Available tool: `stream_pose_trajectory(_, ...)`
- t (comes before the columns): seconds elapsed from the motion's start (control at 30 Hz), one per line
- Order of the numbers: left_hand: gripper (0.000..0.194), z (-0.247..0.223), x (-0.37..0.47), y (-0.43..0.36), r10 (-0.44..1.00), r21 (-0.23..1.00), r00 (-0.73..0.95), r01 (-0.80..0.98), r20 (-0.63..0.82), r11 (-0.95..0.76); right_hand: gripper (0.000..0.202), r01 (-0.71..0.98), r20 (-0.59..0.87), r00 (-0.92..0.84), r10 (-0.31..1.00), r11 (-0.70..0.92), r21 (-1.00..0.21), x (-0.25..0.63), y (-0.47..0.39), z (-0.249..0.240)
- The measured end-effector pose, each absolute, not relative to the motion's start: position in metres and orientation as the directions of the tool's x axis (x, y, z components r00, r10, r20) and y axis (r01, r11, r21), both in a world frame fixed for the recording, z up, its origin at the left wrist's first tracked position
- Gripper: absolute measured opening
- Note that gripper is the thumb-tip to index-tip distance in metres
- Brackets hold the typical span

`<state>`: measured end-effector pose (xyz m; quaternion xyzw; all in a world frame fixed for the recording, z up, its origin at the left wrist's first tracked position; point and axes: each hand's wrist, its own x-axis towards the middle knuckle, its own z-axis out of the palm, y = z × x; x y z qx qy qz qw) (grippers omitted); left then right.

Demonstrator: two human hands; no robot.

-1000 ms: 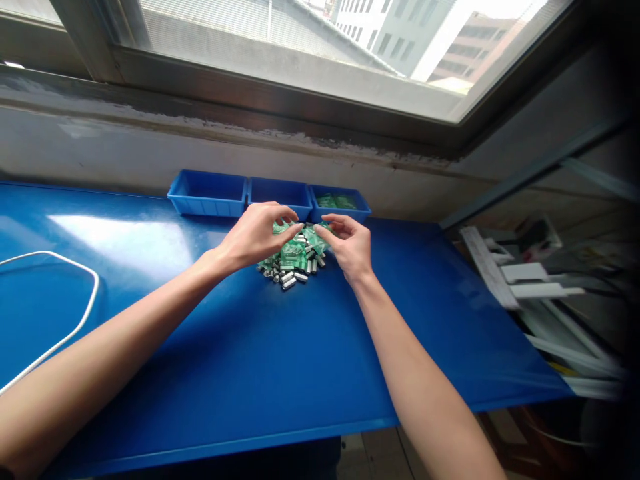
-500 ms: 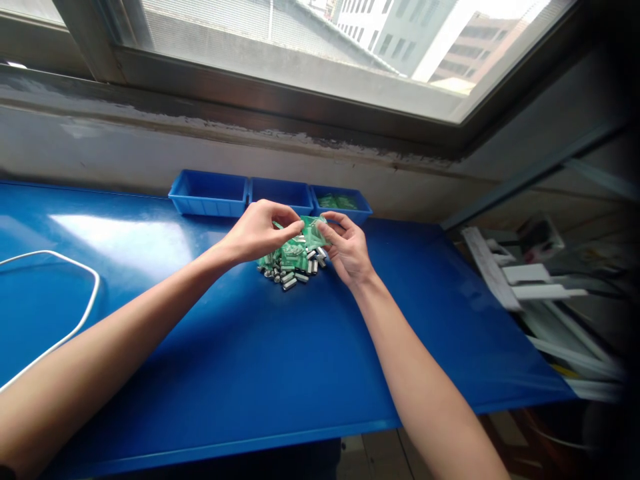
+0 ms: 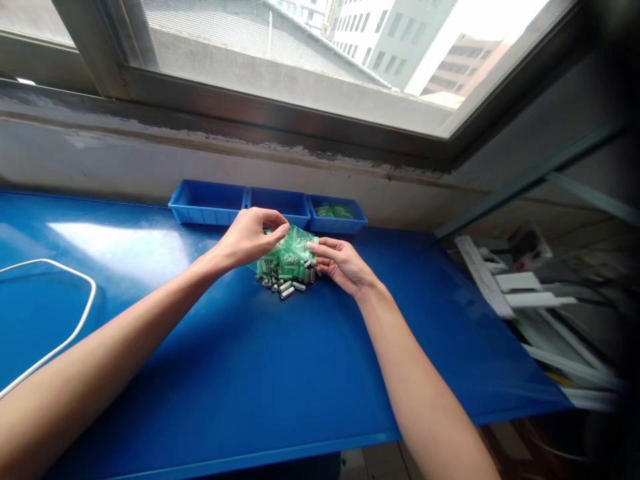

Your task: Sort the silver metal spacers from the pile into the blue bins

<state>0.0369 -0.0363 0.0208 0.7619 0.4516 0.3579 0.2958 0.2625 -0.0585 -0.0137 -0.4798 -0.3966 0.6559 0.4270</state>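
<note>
A small green see-through plastic bag (image 3: 302,243) is stretched between my hands, over the pile. My left hand (image 3: 256,235) pinches its upper left edge between thumb and index finger. From the right, my right hand (image 3: 342,263) grips the bag's other side with thumb and fingers. Beneath the bag lies a heap of small silvery metal cylinders (image 3: 286,291), mixed with more green plastic. What the bag itself contains is hard to make out.
Three blue bins stand along the wall: a left bin (image 3: 207,213), a middle bin (image 3: 300,219) and a right bin (image 3: 340,225) with green bags inside. A white cable (image 3: 91,300) curves across the blue table (image 3: 250,380). White parts (image 3: 520,290) are stacked at the right.
My right hand has moved down a little and turned flatter, bringing the green bag lower over the pile. My left hand stays pinched and shifts slightly left. The view tilts slightly.
</note>
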Motion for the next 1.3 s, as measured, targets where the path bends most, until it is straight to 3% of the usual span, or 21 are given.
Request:
stream_pose_trajectory(0.1, 0.026, 0.019, 0.033, -0.033, 0.895, 0.744, 0.33, 0.507, 0.299, -0.435, 0.039, -0.264, -0.277, -0.038, 0.96, -0.277, -0.924, 0.264, -0.056, -0.013)
stream_pose_trajectory(0.27, 0.024, 0.015, 0.031, -0.03, 0.871, 0.701, 0.368, 0.525, 0.324, -0.483, 0.029, -0.509, -0.186, 0.188, 0.964, -0.066, -0.858, 0.268, -0.049, -0.014)
stream_pose_trajectory(0.47, 0.023, 0.014, 0.033, -0.032, 0.865, 0.688, 0.391, 0.534, 0.314, -0.491, 0.029, -0.433, -0.175, 0.187, 0.967, -0.079, -0.898, 0.271, -0.047, -0.021)
stream_pose_trajectory(0.53, 0.023, 0.014, 0.032, -0.032, 0.857, 0.665, 0.397, 0.547, 0.329, -0.509, 0.028, -0.301, -0.138, 0.182, 0.974, -0.078, -0.95, 0.272, -0.047, -0.025)
stream_pose_trajectory(0.63, 0.023, 0.013, 0.031, -0.032, 0.836, 0.607, 0.409, 0.577, 0.365, -0.547, 0.029, 0.112, 0.059, 0.212, 0.975, 0.036, -0.993, 0.271, -0.05, -0.029)
stream_pose_trajectory(0.73, 0.024, 0.012, 0.031, -0.032, 0.822, 0.567, 0.429, 0.595, 0.375, -0.57, 0.033, 0.532, 0.266, 0.06, 0.962, 0.194, -0.824, 0.267, -0.055, -0.027)
stream_pose_trajectory(0.87, 0.024, 0.012, 0.032, -0.033, 0.817, 0.558, 0.448, 0.597, 0.362, -0.576, 0.045, 0.723, 0.301, -0.201, 0.932, 0.348, -0.597, 0.26, -0.064, -0.022)
stream_pose_trajectory(1.0, 0.024, 0.013, 0.033, -0.034, 0.809, 0.537, 0.46, 0.606, 0.367, -0.588, 0.059, 0.739, 0.255, -0.247, 0.935, 0.353, -0.574, 0.257, -0.065, -0.027)
stream_pose_trajectory(1.1, 0.024, 0.015, 0.032, -0.035, 0.815, 0.528, 0.467, 0.622, 0.342, -0.578, 0.056, 0.697, 0.276, -0.257, 0.926, 0.375, -0.611, 0.257, -0.062, -0.03)
stream_pose_trajectory(1.2, 0.026, 0.016, 0.032, -0.036, 0.823, 0.528, 0.475, 0.634, 0.311, -0.565, 0.051, 0.598, 0.272, -0.231, 0.934, 0.357, -0.717, 0.256, -0.061, -0.028)
stream_pose_trajectory(1.3, 0.029, 0.015, 0.031, -0.035, 0.817, 0.519, 0.494, 0.634, 0.298, -0.573, 0.047, 0.382, 0.143, -0.217, 0.966, 0.219, -0.898, 0.257, -0.063, -0.02)
